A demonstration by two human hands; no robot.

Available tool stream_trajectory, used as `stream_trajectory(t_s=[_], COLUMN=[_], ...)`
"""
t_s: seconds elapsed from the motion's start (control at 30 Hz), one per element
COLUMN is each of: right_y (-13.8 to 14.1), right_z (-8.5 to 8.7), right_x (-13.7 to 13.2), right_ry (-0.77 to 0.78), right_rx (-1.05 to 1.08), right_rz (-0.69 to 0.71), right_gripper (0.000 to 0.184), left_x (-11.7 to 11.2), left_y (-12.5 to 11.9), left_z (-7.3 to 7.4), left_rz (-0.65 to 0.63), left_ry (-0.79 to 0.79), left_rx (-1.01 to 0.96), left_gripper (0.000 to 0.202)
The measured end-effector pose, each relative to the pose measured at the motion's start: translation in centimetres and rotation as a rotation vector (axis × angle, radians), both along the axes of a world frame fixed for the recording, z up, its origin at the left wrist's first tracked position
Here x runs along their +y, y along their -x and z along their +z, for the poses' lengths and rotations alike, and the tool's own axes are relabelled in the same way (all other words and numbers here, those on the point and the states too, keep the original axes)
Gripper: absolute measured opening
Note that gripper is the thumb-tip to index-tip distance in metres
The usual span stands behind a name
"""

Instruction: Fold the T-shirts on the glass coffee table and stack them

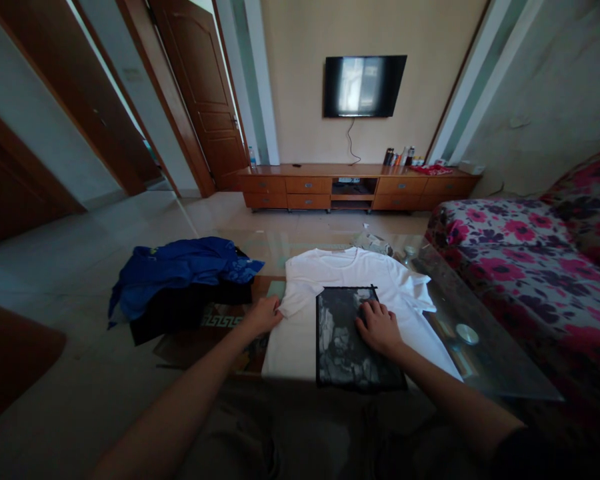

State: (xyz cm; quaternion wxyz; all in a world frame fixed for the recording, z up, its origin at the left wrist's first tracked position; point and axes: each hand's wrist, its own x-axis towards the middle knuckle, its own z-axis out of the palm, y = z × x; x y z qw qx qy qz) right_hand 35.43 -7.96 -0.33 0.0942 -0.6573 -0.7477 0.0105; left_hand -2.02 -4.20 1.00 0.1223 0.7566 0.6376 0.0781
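A white T-shirt (293,343) lies spread on a glass table, its neckline toward the far side. On its front is a dark rectangular panel (340,333) with a grey picture and black edges; I cannot tell whether it is a print or a separate sheet. My left hand (266,315) pinches the shirt's sleeve at the left, fingers closed on the cloth. Resting flat on the panel's right part is my right hand (380,327), its fingers stretched out and a little apart. The shirt's lower hem is out of clear view in the dark near edge.
Blue and black clothes (180,267) are heaped at the table's left. The glass table (505,367) extends right toward a flowered sofa (520,230). Beyond stands a low wooden cabinet (307,187) with bottles on it, under a wall television (365,87).
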Motion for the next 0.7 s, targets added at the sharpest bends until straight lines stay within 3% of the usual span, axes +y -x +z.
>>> stream_trajectory(t_s=[0.13,0.33,0.53,0.7], right_y=[4.0,12.3,20.2,24.6], right_z=[1.3,2.7,2.2,1.6], right_x=[2.9,10.2,18.5,23.3], right_ry=[-0.02,0.101,0.196,0.256], right_rx=[0.018,0.212,0.226,0.19], right_rz=[-0.086,0.099,0.141,0.077], right_gripper=[0.037,0.039,0.045,0.047], left_x=[-0.4,-0.7,-0.5,-0.3], left_y=[-0.4,-0.4,0.3,1.2], left_z=[0.5,0.3,0.0,0.3], left_rz=[0.028,0.033,0.008,-0.012], left_ry=[0.007,0.004,0.0,0.015], left_rx=[0.055,0.087,0.088,0.099], left_gripper=[0.01,0.014,0.018,0.019])
